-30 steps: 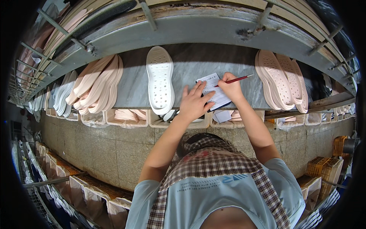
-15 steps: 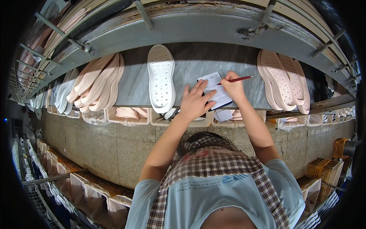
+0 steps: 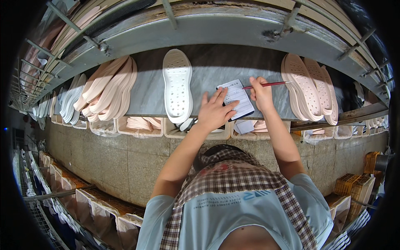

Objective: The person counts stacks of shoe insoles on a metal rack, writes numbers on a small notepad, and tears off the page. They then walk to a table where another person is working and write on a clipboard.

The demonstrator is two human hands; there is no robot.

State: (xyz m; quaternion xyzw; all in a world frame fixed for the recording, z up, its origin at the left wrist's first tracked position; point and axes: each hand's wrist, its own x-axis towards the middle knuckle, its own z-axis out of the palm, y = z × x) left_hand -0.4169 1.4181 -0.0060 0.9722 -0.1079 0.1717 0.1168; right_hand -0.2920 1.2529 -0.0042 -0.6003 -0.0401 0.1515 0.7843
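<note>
A small white paper slip (image 3: pixel 236 101) lies on the grey conveyor belt (image 3: pixel 216 79). My left hand (image 3: pixel 215 111) rests flat on the slip's left side, fingers spread, pinning it down. My right hand (image 3: pixel 261 93) grips a red pencil (image 3: pixel 268 85) with its tip at the slip's upper right edge. A single white shoe sole (image 3: pixel 177 88) lies tread-up on the belt just left of my left hand.
Overlapping pink soles (image 3: pixel 109 88) sit on the belt to the left, three more pink soles (image 3: pixel 308 88) to the right. Bins of soles (image 3: pixel 141 125) hang under the belt edge. Metal rack bars (image 3: pixel 75 29) cross above. Cardboard dividers (image 3: pixel 96 204) stand lower left, yellow crates (image 3: pixel 352 185) lower right.
Both hands stay on the slip; the pencil in my right hand has shifted only slightly. The soles have not moved.
</note>
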